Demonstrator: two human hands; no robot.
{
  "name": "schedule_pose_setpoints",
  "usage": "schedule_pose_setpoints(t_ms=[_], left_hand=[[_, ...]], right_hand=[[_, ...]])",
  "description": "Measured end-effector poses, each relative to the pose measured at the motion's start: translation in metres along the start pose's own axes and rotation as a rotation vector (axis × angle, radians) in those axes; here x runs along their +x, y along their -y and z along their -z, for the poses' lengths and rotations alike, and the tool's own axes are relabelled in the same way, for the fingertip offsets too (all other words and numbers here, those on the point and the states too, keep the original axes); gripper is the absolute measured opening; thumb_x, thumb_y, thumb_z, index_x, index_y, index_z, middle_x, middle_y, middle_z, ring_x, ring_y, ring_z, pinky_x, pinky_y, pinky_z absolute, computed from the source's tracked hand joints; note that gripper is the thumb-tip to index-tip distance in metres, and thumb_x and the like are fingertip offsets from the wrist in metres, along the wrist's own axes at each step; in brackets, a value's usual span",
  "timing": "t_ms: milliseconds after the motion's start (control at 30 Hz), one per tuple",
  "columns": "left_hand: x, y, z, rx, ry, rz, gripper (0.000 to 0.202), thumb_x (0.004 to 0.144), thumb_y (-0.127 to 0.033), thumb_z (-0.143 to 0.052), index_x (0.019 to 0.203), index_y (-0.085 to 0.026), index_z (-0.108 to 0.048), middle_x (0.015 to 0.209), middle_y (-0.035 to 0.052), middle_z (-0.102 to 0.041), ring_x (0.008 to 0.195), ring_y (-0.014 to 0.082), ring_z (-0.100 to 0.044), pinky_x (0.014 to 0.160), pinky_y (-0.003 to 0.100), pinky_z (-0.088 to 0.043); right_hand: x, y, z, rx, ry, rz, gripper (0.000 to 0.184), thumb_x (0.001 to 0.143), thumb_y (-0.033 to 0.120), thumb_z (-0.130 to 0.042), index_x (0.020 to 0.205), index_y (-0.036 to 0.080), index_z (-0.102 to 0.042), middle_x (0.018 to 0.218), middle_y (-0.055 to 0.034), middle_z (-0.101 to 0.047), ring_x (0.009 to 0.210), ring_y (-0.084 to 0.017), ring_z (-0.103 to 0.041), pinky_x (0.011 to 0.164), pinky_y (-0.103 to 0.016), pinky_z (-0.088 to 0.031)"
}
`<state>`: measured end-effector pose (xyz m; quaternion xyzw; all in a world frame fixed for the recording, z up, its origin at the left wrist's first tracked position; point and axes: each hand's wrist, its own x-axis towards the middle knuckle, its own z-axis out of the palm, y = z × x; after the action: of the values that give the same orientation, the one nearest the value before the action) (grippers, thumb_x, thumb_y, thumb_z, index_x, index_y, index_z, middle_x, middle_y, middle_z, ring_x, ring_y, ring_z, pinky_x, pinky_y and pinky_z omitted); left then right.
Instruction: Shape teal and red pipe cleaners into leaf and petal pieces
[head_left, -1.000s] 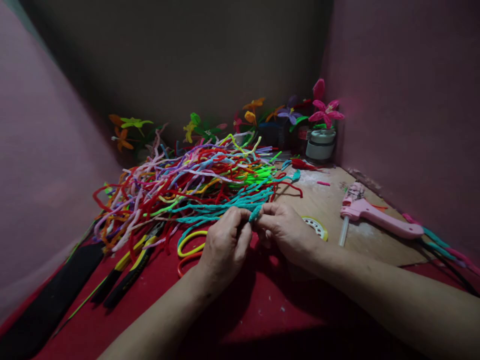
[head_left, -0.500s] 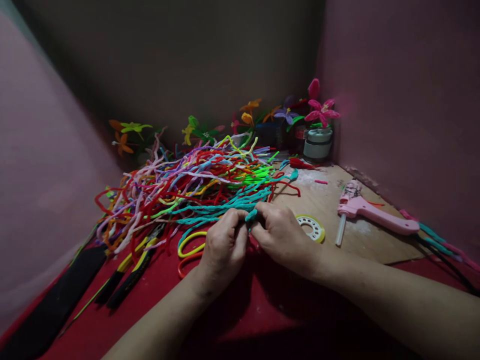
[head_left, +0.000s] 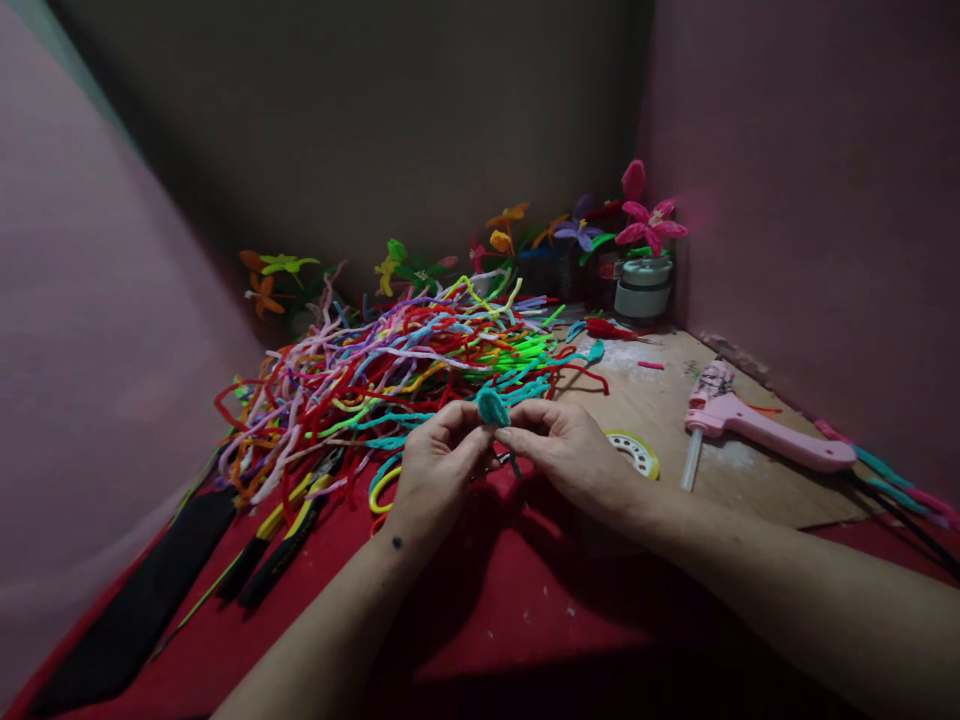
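Your left hand (head_left: 435, 462) and right hand (head_left: 571, 455) meet just in front of the pile of pipe cleaners (head_left: 390, 365). Both pinch one small teal pipe cleaner (head_left: 493, 407), thumb against forefinger on each side. It is rolled into a tight round bud and is held up clear of the red cloth (head_left: 487, 620), with a thin dark tail hanging below it between your hands.

Behind the pile, at its far right corner, stands a pale round pot (head_left: 642, 292). A pink flower (head_left: 651, 222) made of pipe cleaners rises out of it, with a pink bud above. Left of that pot, also behind the pile, more flowers in purple, orange and yellow stand around something dark; you cannot tell whether it is a container.

Right of the pile, a roll of tape (head_left: 637, 452) lies flat just beside your right hand. Further right of the pile a pink glue gun (head_left: 757, 432) rests on the wooden board (head_left: 660, 395). At the pile's near left edge lie pliers (head_left: 281, 535) with yellow and black handles.
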<state>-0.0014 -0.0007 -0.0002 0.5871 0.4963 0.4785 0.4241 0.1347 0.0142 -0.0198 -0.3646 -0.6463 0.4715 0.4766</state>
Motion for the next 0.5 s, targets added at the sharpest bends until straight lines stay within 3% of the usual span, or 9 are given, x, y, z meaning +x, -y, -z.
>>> schedule_pose_setpoints(t_ms=[133,267,500], left_hand=[[0.004,0.001,0.008,-0.009,0.039,0.016,0.011,0.071,-0.024,-0.061,0.073,-0.013,-0.062,0.062,-0.0028,-0.054,0.058,0.0072,-0.048,0.057,0.018,-0.038],[0.005,0.002,0.013,-0.112,0.092,0.117,0.015,0.07,-0.027,-0.063,0.072,-0.013,-0.062,0.061,-0.0026,-0.052,0.054,0.0066,-0.043,0.052,0.019,-0.035],[0.004,0.004,0.013,-0.155,0.128,0.126,0.017,0.069,-0.03,-0.064,0.074,-0.014,-0.062,0.063,-0.0022,-0.054,0.054,0.0065,-0.044,0.052,0.019,-0.034]], right_hand=[[0.0,0.005,0.0,0.155,0.041,-0.144,0.013,0.072,0.023,-0.056,0.062,0.015,-0.053,0.059,0.0027,-0.053,0.052,-0.007,-0.044,0.05,-0.02,-0.034],[0.0,0.01,0.003,0.304,0.126,-0.309,0.015,0.07,0.025,-0.06,0.062,0.014,-0.054,0.055,0.0014,-0.055,0.042,-0.005,-0.038,0.04,-0.019,-0.027],[-0.001,0.009,0.003,0.302,0.122,-0.286,0.019,0.07,0.027,-0.06,0.058,0.013,-0.053,0.051,0.0021,-0.053,0.04,-0.004,-0.037,0.038,-0.018,-0.028]])
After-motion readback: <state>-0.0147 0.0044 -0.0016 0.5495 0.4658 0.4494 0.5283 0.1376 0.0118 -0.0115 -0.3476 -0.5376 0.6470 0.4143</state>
